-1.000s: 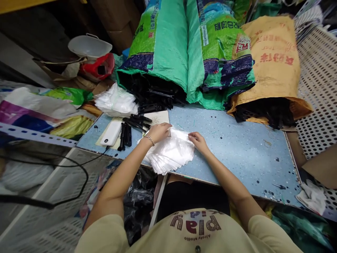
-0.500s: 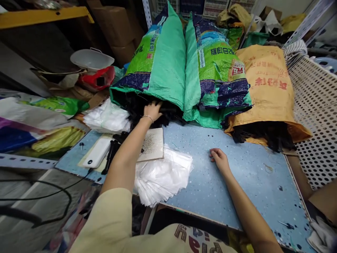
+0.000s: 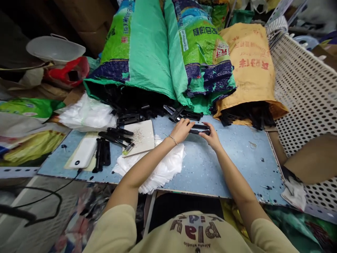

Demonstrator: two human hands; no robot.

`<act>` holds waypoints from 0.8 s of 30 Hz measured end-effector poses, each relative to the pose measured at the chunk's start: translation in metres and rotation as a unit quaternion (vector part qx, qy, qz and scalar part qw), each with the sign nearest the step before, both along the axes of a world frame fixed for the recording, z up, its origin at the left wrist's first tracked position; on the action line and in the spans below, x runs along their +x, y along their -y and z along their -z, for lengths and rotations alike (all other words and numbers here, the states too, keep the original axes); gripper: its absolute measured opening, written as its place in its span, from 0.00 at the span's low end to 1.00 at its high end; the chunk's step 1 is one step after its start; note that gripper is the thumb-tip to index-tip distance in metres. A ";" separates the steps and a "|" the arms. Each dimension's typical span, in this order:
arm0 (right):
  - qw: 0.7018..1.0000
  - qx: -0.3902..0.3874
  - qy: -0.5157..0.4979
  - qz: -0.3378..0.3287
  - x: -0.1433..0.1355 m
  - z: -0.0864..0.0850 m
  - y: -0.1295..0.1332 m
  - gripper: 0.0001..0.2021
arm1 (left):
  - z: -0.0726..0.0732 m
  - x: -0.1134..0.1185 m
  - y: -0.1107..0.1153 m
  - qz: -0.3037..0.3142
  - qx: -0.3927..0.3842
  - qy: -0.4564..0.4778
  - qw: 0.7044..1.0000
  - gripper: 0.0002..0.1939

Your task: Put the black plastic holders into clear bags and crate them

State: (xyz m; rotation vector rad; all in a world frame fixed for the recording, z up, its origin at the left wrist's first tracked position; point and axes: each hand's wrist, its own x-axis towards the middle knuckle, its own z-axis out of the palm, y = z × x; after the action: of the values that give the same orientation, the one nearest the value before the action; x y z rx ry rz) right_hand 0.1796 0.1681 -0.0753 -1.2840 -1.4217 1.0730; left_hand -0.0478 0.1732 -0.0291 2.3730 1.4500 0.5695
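Long black plastic pieces (image 3: 200, 127) lie crosswise between my two hands, just above the blue tabletop. Closed round their left end is my left hand (image 3: 181, 131), which has a bracelet on its wrist. My right hand (image 3: 212, 137) grips the other end between thumb and fingers. Whether this is one slotted part or two separate ones I cannot tell. Just beyond my left hand, more black plastic pieces (image 3: 175, 113) lie crossed in a loose heap. They spill from the mouth of a green woven sack (image 3: 150, 52).
A fan of clear plastic bags (image 3: 160, 172) lies near the table's front edge, partly under a pale square board (image 3: 144, 135). Left are a white corded device (image 3: 84, 151) and black pieces (image 3: 105, 153). Another green sack (image 3: 176, 56) and an orange sack (image 3: 247, 63) stand behind; a perforated panel (image 3: 302, 98) borders the right.
My left hand has come out of the green sack's mouth and moved right. Both hands now meet on black pieces; more pieces lie outside the sack. The view has shifted.
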 end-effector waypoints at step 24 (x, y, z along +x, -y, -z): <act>0.920 0.202 0.288 -0.173 0.022 -0.069 0.109 0.29 | -0.027 0.051 0.189 -0.050 -0.369 0.557 0.742 0.35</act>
State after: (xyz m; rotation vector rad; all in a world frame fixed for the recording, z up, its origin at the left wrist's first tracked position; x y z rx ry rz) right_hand 0.2015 0.0592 -0.0058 -1.1058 -2.2467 0.5694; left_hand 0.0031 -0.0157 -0.0024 0.9432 0.9074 0.9600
